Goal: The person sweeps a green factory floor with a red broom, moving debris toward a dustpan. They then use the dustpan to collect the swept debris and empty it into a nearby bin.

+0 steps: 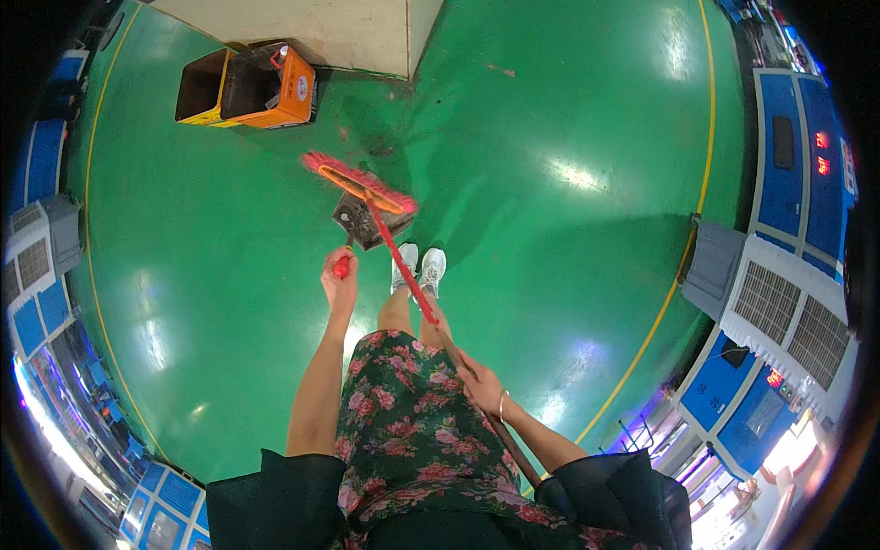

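Note:
My left hand (pixel 340 278) is closed around the red-ended handle of a dark dustpan (pixel 374 231), which is held in front of my shoes. Wrapped round the long pole of a broom (pixel 401 257) is my right hand (pixel 480 381). The pole is red toward the head and brown further back, and it slants across my lap. At its far end the broom's head, orange with pink-red bristles (pixel 394 197), lies over the far side of the dustpan and hides part of it. Whether the bristles touch the pan I cannot tell.
Two open bins, one yellow (pixel 200 89) and one orange (pixel 291 90), stand side by side against a beige box-like block (pixel 367 37). Dark debris (pixel 378 145) lies on the green floor (pixel 550 275) beyond the broom. Blue machines (pixel 788 156) line both sides behind yellow lines.

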Action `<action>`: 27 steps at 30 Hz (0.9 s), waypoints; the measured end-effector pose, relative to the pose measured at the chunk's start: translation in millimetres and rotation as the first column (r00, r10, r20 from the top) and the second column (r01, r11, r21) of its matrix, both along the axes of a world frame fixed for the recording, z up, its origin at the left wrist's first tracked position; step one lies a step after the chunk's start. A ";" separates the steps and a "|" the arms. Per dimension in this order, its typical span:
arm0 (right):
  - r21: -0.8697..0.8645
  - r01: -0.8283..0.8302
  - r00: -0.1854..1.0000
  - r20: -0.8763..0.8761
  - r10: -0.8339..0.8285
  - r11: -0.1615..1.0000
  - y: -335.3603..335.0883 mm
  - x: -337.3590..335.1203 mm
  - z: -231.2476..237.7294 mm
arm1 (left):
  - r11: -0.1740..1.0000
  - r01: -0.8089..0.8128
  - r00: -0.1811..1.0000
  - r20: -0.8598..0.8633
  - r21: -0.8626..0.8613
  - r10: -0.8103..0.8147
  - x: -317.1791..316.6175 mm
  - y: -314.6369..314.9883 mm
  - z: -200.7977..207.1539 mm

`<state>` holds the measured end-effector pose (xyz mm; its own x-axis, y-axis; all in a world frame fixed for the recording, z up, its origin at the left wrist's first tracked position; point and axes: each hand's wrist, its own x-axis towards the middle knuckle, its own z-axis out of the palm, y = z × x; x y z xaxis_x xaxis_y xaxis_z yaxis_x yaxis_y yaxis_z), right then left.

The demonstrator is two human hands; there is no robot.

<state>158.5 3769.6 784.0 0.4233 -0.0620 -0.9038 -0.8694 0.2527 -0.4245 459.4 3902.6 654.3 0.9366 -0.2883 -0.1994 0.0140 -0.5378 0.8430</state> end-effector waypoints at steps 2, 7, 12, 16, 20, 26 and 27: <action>-0.063 -0.125 0.992 0.009 0.126 0.990 -13.0 1.5 16.3 | 0.999 -0.043 0.998 -0.036 -0.014 0.043 1.3 9.3 -3.4; -0.595 -0.208 0.876 0.239 0.419 0.776 -50.2 10.6 -55.3 | 0.990 -0.137 0.991 -0.010 -0.020 0.137 -3.7 13.2 2.3; -0.367 -0.229 0.962 0.058 0.267 0.902 -48.3 71.9 -81.3 | 0.953 -0.289 0.956 0.026 -0.094 0.293 -4.3 28.4 -18.4; -0.233 -0.258 0.955 0.089 0.284 0.938 -33.5 22.5 -62.1 | 0.942 -0.331 0.942 0.042 -0.052 0.333 -8.2 20.4 -15.9; -0.039 -0.351 0.936 -0.011 0.351 0.936 -61.5 39.7 4.6 | 0.896 -0.430 0.900 0.021 -0.111 0.435 -12.5 36.6 -19.0; -0.577 -0.700 0.584 -0.126 0.802 0.420 -119.7 100.0 -45.6 | 0.806 -0.568 0.821 -0.050 -0.166 0.569 -20.3 58.7 -17.0; -0.567 -0.750 0.528 -0.204 0.824 0.340 -133.8 123.3 -53.8 | 0.784 -0.595 0.803 -0.076 -0.181 0.591 -15.7 59.6 -15.3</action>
<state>281.7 3635.7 730.2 0.6296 -0.0813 -0.7727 -0.4798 -0.8229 -0.3044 443.7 3962.3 639.0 0.9326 0.2902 -0.2148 0.2912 -0.2528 0.9227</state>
